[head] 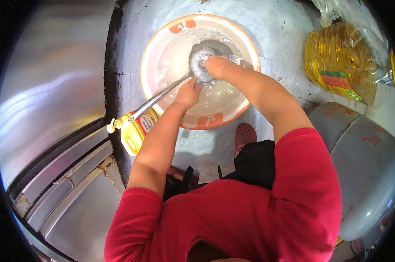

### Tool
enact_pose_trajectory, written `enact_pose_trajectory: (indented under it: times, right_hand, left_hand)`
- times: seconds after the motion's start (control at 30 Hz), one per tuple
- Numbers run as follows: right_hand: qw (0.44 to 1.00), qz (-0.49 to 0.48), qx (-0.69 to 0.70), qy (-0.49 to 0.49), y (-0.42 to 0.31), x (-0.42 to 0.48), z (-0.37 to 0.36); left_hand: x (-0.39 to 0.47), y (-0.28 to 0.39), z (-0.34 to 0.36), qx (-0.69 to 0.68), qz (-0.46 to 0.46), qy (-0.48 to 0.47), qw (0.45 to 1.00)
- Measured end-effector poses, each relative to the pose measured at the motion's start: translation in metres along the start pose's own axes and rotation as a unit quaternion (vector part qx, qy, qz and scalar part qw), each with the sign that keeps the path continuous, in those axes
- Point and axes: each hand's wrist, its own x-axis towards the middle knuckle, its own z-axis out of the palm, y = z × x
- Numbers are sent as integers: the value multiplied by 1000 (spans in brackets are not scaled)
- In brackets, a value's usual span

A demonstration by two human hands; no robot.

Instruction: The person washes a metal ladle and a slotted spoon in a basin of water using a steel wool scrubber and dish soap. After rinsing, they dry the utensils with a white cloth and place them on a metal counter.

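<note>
A long metal handle (161, 95) of a kitchen utensil slants over the rim of a round plastic basin (146, 65), which has an orange edge and holds cloudy, sudsy water. At the handle's inner end is a round, grey, mesh-textured piece (201, 60); I cannot tell whether it is a strainer head or a scrubber. My left hand (188, 93) grips the utensil close to that end, its fingers partly hidden. My right hand (217, 67) presses on the mesh piece with fingers curled around it, fingertips out of sight.
Left of the basin lies a yellow pump bottle (132, 134) beside a stainless-steel cabinet (56, 65). A large jug of yellow oil (339, 62) stands at right, above a grey gas cylinder (357, 157). My shoe (245, 134) is just below the basin.
</note>
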Motion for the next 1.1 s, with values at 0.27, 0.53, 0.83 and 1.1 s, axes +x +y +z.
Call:
enact_pose_trajectory:
  times: [0.27, 0.53, 0.83, 1.1]
  right_hand:
    - [962, 85, 140, 218, -14, 30, 32]
    - [982, -36, 146, 111, -30, 22, 23]
    - [982, -35, -143, 118, -29, -7, -3]
    - [988, 144, 57, 17, -30, -21, 2]
  left_hand:
    - [-16, 0, -24, -98, -56, -50, 992]
    - [-11, 3, -10, -46, -94, -49, 993]
    - [-7, -5, 9, 45, -16, 13, 999]
    - [-12, 18, 6, 107, -18, 11, 994]
